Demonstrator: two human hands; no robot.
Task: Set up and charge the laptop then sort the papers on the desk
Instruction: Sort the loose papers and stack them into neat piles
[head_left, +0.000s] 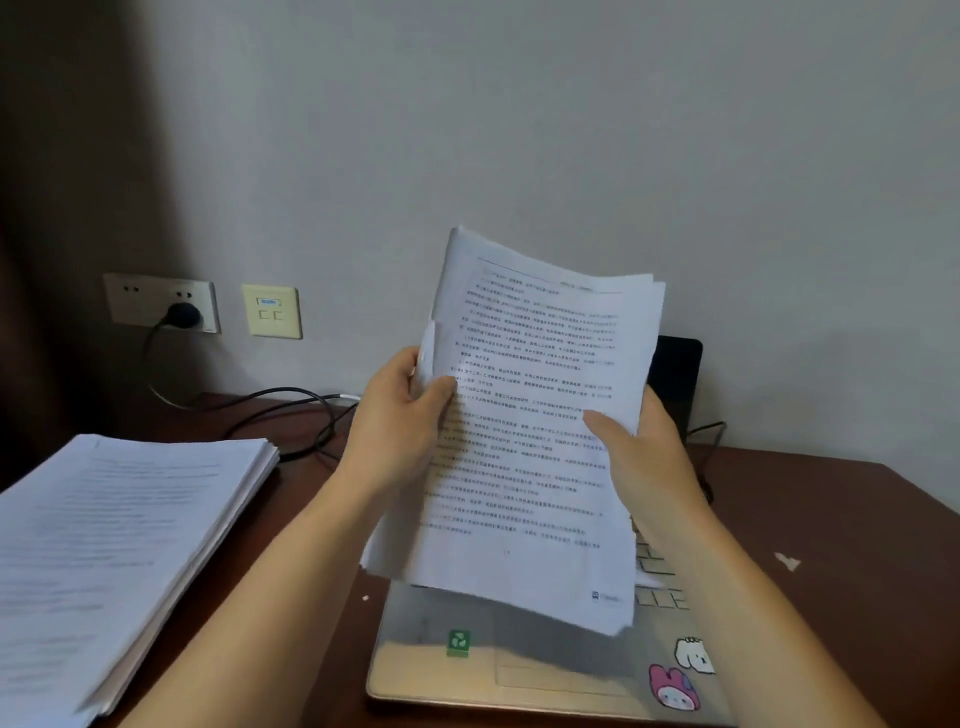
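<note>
Holding printed sheaf (530, 441) upright over laptop (467, 670), probably to align edges | left hand (400, 410), right hand (644, 452) pinch its sides | second stack (119, 545) at 8 o'clock

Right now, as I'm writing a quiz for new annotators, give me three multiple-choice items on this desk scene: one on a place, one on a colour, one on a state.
1. Where does the flat paper stack lie?
A. On the desk, left of the laptop
B. On the keyboard
C. On the floor

2. What colour is the plug in the wall socket?
A. White
B. Black
C. Red

3. How is the printed sheaf held?
A. By one hand only
B. Not held, lying flat
C. By both hands, above the laptop

Answers:
1 A: the stack rests on the desk at the left.
2 B: the plug is black against the pale plate.
3 C: the left hand and the right hand each grip a side edge.
</note>
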